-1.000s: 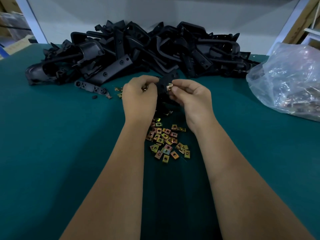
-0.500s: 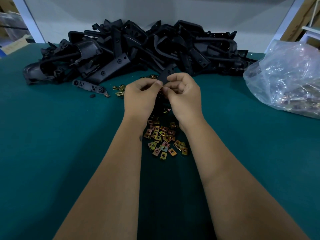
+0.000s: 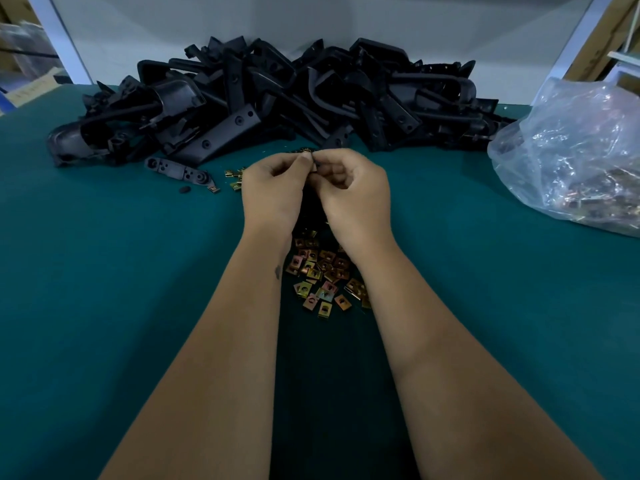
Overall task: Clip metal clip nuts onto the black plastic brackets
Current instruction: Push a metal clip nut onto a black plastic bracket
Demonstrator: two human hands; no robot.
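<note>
My left hand [image 3: 273, 192] and my right hand [image 3: 353, 192] are pressed together at the table's middle, both closed around a black plastic bracket [image 3: 311, 206] that is mostly hidden between them. A small brass-coloured clip nut [image 3: 306, 155] shows at my left fingertips, against the bracket's top end. Several loose clip nuts [image 3: 322, 275] lie scattered on the green mat under my wrists. A big heap of black brackets [image 3: 277, 95] fills the back of the table.
A clear plastic bag [image 3: 575, 154] holding more clip nuts sits at the right. One flat black bracket [image 3: 176, 169] lies alone left of my hands, with a few stray clip nuts [image 3: 235, 178] beside it. Green mat [image 3: 104, 289] covers the table.
My hands have closed in tighter on the bracket, hiding it. The clip nut that showed at my right fingers now sits between the fingertips of both hands.
</note>
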